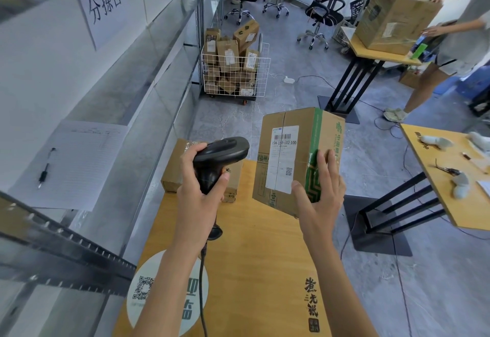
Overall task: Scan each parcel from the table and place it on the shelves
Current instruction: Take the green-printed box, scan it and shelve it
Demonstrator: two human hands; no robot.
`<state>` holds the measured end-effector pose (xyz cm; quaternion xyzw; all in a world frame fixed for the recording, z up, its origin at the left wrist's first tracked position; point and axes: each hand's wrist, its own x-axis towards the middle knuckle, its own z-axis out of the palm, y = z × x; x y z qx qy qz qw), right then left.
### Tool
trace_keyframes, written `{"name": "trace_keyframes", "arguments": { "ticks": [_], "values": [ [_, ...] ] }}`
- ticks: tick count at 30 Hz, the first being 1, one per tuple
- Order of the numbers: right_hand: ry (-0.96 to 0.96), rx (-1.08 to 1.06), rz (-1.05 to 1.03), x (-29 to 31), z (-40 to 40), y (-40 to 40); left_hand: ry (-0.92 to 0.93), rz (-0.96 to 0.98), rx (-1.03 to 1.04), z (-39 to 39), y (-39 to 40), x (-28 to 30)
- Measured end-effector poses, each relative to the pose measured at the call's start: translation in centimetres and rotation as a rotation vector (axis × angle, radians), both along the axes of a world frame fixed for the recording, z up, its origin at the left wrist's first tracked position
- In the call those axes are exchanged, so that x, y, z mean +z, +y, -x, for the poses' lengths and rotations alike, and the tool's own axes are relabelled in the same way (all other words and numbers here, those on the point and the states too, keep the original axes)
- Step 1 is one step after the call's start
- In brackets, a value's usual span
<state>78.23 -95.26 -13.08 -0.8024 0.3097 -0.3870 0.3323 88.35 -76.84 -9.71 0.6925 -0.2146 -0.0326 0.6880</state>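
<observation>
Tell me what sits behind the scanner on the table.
A flat brown parcel lies on the wooden table directly behind the barcode scanner gripped by the left hand. Scanner and hand cover its middle, so any label there is hidden.

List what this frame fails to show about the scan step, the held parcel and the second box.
1. Head view: the scanner window faces away, so no beam or trigger state shows.
2. The held parcel label's small print is too fine to read; the right hand covers part of its green side.
3. The second box on the table is partly hidden by the left hand and scanner; no label shows.
</observation>
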Motion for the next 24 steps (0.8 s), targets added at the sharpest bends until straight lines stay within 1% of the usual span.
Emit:
{"name": "trace_keyframes", "arguments": {
  "ticks": [15, 20, 24],
  "values": [
    [0.002, 0.041, -0.073, 0.9, 1.6, 1.3, 0.016, -0.040, 0.048, 0.7, 1.2, -0.4],
    [-0.003, 0.165, -0.149, 1.5, 1.7, 2.6, 0.028, -0.067, 0.134, 1.6, 3.3, -0.2],
    [-0.039, 0.285, -0.204, 2.1, 1.2, 4.0, 0.048, -0.083, 0.253, 3.4, 5.5, -0.2]
  ]
}}
